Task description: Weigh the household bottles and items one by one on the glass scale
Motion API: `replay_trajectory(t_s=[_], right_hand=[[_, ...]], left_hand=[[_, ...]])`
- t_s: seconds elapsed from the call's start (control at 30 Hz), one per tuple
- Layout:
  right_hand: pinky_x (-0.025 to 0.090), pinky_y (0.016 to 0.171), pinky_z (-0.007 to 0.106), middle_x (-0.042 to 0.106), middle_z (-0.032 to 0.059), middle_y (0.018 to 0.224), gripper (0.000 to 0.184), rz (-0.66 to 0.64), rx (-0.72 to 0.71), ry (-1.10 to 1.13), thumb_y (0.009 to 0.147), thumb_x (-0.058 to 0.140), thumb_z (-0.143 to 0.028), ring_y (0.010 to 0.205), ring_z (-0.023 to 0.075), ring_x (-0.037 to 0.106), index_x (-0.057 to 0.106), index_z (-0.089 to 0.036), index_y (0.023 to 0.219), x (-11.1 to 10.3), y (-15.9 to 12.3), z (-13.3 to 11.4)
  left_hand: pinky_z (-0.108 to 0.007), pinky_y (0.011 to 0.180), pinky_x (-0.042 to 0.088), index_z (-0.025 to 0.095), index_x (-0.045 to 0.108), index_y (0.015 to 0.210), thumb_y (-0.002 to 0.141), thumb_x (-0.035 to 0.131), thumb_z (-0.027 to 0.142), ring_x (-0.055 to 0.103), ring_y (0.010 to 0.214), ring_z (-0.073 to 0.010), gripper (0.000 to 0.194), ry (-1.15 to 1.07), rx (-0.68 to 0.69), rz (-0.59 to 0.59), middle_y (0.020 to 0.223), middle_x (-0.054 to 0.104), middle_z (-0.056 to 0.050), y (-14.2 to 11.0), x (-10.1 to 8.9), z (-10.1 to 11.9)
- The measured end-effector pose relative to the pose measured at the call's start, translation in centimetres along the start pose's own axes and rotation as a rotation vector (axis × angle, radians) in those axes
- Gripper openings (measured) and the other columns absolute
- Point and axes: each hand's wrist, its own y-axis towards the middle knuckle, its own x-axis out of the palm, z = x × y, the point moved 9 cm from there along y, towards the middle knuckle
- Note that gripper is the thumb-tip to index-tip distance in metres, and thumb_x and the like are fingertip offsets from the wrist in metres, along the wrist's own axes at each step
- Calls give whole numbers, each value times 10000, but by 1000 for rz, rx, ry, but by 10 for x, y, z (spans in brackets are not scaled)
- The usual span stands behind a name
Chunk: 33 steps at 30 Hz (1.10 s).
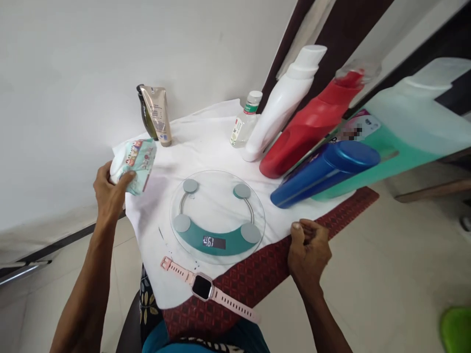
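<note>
My left hand [109,192] is closed round a small pale-green bottle with a printed label [135,161], held at the left edge of the white cloth [206,147]. My right hand [308,250] rests at the table's near right edge with its fingers curled in; nothing shows inside them. Between the hands lies a round glass scale [217,215] with a teal band and a lit digital display. A pink smartwatch [204,287] lies flat in front of the scale.
At the back stand a beige tube [159,113] and a dark bottle [145,115]. On the right stand a small clear bottle [246,122], a white bottle [283,98], a red bottle [312,122], a blue bottle [324,171] and a large teal jug [405,127]. A red patterned cloth [257,284] covers the near edge.
</note>
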Motion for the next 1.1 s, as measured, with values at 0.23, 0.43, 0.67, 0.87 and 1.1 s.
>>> replay_trajectory(t_s=[0.23, 0.43, 0.67, 0.87, 1.1], right_hand=[[576, 846, 482, 731, 160, 1009, 624, 34, 1, 5, 902, 632, -779, 917, 305, 701, 623, -192, 1114, 0, -2, -2], [578, 828, 461, 739, 141, 986, 581, 29, 9, 8, 908, 618, -774, 913, 294, 701, 616, -216, 1070, 0, -2, -5], [575, 806, 431, 733, 106, 958, 534, 8, -5, 10, 935, 623, -754, 867, 264, 690, 609, -233, 1054, 1, -3, -5], [572, 837, 438, 726, 92, 953, 497, 32, 0, 22, 972, 576, -734, 874, 262, 682, 603, -241, 1035, -2, -3, -3], [549, 848, 429, 740, 92, 965, 430, 40, -13, 47, 993, 564, -657, 879, 256, 686, 623, -233, 1034, -3, -4, -3]], left_hand=[[-516, 1125, 634, 228, 653, 1500, 812, 898, 520, 698, 1353, -366, 786, -190, 233, -345, 1476, 708, -116, -114, 48, 105], [-662, 1193, 551, 206, 593, 1534, 849, 827, 409, 672, 1369, -411, 752, -27, 402, -469, 1485, 712, -179, -161, 119, 109], [-716, 1219, 487, 176, 501, 1659, 842, 912, 591, 576, 1480, -488, 1004, 116, 423, -450, 1601, 613, -259, -173, 126, 106], [-605, 1223, 546, 231, 572, 1569, 1032, 660, 710, 648, 1466, -373, 725, -92, 219, -312, 1598, 650, -180, -155, 62, 84], [-610, 1219, 560, 261, 614, 1477, 1070, 623, 678, 680, 1424, -366, 584, -76, 37, -123, 1495, 703, -154, -170, 23, 52]])
